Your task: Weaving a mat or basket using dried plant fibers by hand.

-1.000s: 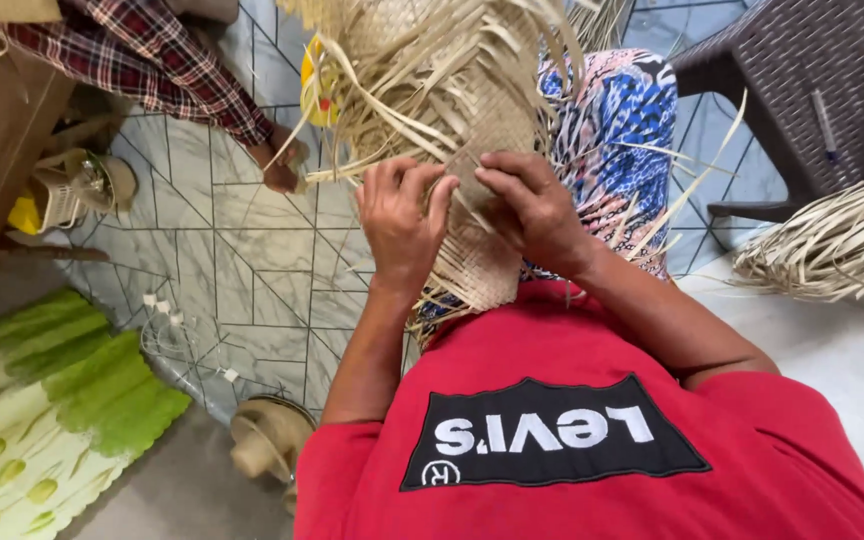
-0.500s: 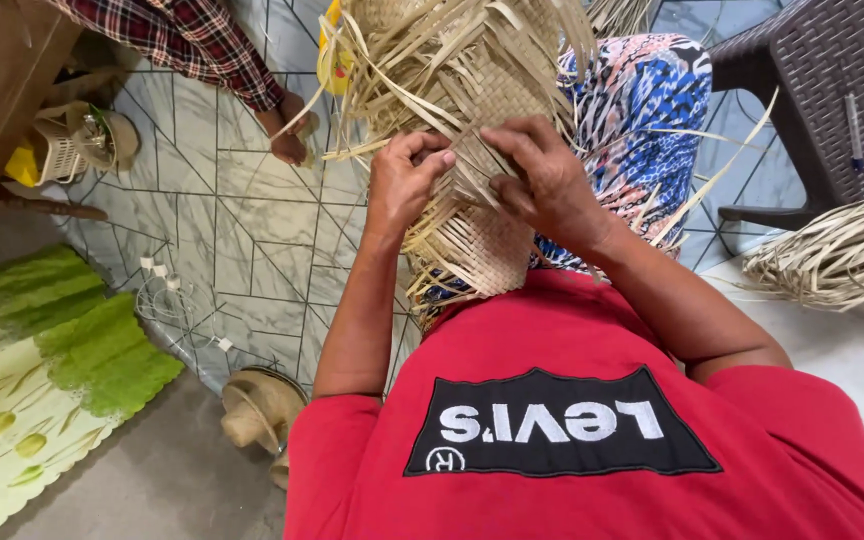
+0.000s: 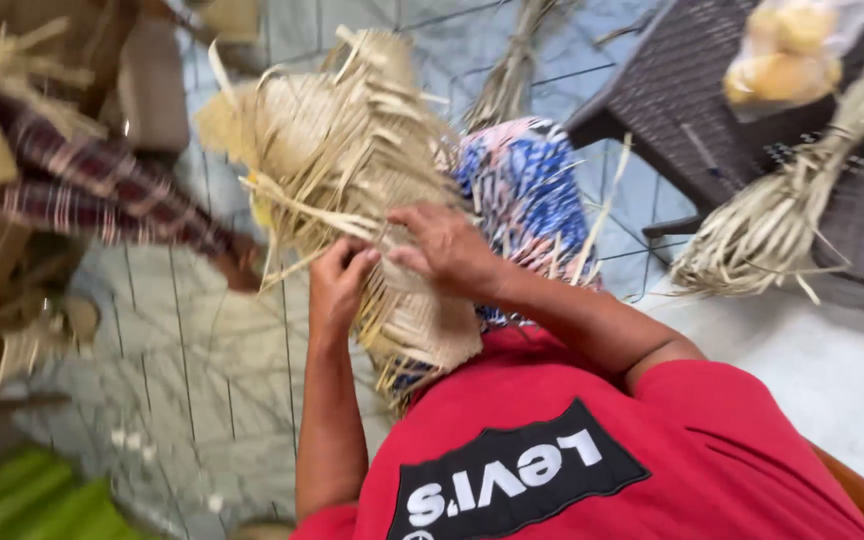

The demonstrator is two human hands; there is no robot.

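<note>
A half-woven mat of pale dried leaf strips rests on my lap, with loose strip ends fanning out at its far side and the finished woven part near my red shirt. My left hand grips strips at the mat's near left edge. Just right of it, my right hand pinches strips on top of the weave. The two hands almost touch. Blue patterned cloth covers my lap under the mat.
Another person in plaid cloth sits at the left, a bare foot on the tiled floor. A dark wicker chair at the right carries a bundle of dried strips and a bag of yellow items. A green mat lies at lower left.
The view has swung and tilted, so the mat now leans to the upper left. Both hands stay on the weave, closer together and working the strips.
</note>
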